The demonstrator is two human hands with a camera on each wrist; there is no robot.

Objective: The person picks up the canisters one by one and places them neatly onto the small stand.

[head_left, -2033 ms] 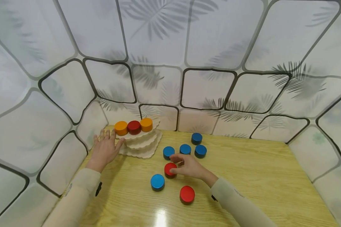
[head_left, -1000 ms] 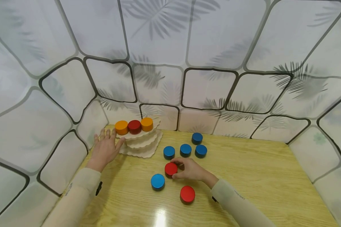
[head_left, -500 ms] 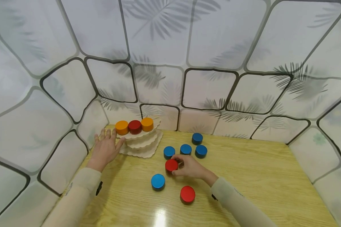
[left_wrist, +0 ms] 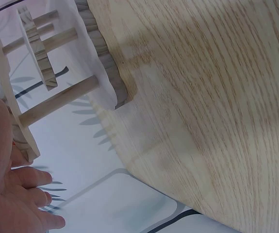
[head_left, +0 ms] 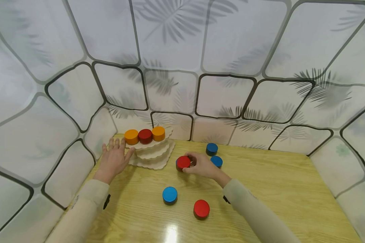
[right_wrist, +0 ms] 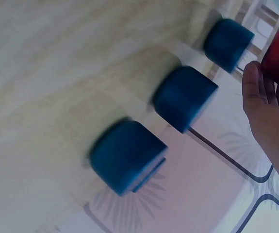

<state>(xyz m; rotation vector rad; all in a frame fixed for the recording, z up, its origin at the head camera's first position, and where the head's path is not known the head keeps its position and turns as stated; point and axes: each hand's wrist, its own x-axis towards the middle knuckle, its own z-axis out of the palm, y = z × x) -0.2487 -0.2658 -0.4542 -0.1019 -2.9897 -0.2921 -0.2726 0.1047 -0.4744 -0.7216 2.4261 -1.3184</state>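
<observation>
Red and smooth-topped, the loose red block stands nearest us on the table, with the nearer blue block a little beyond it to the left. Farther in, our right hand pinches the held red block between thumb and fingers. It seems lifted, hiding most of one of the rear blue blocks; we cannot tell whether the two touch.

We judge it stiff, fairly light and hard to damage, perhaps slightly slippery on its glossy surface; the best hold is across the round side, thumb facing fingers, leaving top and base free. The other rear blue blocks sit close by the knuckles, so a low sweep rightward could knock them. Farther right, the table gives the widest room.

Our hands are well apart: the left hand rests, fingers spread and nearly straight, at the left end of the tiered stand. Its scalloped tiers on thin dowels look easy to jolt. On the top tier, a dark red block sits between two orange blocks, near the edge. Behind, the printed backdrop limits reach.
</observation>
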